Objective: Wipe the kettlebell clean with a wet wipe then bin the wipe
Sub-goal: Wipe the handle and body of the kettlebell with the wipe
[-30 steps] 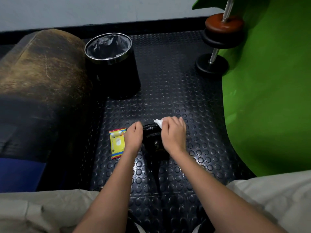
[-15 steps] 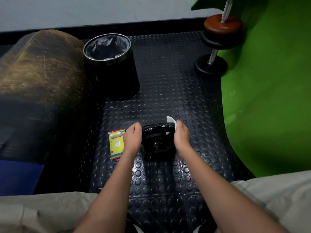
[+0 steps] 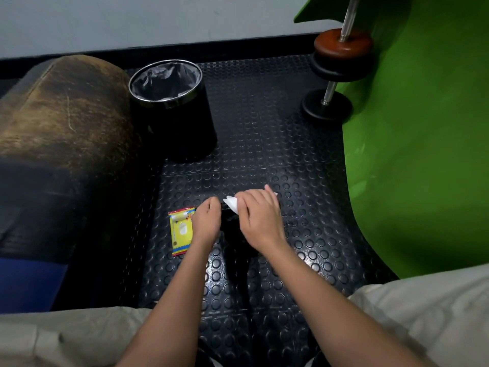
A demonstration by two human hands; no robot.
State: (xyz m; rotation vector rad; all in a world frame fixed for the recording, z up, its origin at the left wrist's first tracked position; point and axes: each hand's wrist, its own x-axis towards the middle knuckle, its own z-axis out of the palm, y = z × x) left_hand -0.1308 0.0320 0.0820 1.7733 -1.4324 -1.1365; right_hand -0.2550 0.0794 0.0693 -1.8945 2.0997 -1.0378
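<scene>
Right hand is down over the top of the kettlebell, fingers curled around a white wet wipe and pressing it to the dark iron, with a crumpled corner of the wipe poking out past the knuckles. That grip looks made for scrubbing: the wipe bunched under the fingers so pressure goes straight into the surface. Left hand sits against the kettlebell's other side, fingers bent in toward it, apparently bracing the weight so it cannot roll or slide under the rubbing. Whether those fingers actually wrap the handle is hidden behind the hand itself.

The kettlebell stands on the studded rubber floor between the two hands, mostly covered by them and very dark, so how clean it is cannot be judged. Just beside the left hand lies the yellow wipe packet, flat on the floor, within easy reach if another sheet is needed. Further ahead stands the black bin with its liner open, well apart from the hands but an easy reach forward, ready for the wipe. Wiping is the step in hand; binning is not yet done.
</scene>
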